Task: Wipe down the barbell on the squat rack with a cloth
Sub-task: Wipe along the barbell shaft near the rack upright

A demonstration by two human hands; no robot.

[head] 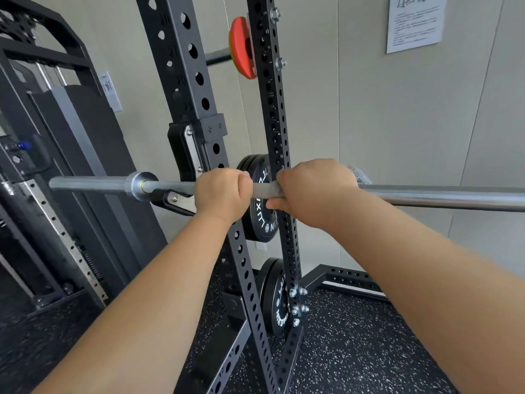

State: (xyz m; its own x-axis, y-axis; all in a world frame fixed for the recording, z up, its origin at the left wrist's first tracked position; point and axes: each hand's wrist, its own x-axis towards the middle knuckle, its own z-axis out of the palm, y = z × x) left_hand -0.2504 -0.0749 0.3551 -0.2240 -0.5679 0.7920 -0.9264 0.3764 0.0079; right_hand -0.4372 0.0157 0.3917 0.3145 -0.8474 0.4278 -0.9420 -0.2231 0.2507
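Note:
A silver barbell (443,196) lies horizontally across the black squat rack (184,81), resting in a J-hook (181,155) at the left upright. My left hand (223,191) grips the bar just right of the hook, fingers curled over it. My right hand (312,190) grips the bar a little further right with a grey cloth (359,174) wrapped under the palm; a tuft of cloth sticks out behind the hand. The bar's sleeve (93,183) extends left past the collar.
Black weight plates (260,223) hang on pegs behind the rear upright (279,137), more plates (277,302) lower down. A red plate (241,48) sits high up. A cable machine (56,166) stands at left. Speckled rubber flooring (355,351) lies below, a wall behind.

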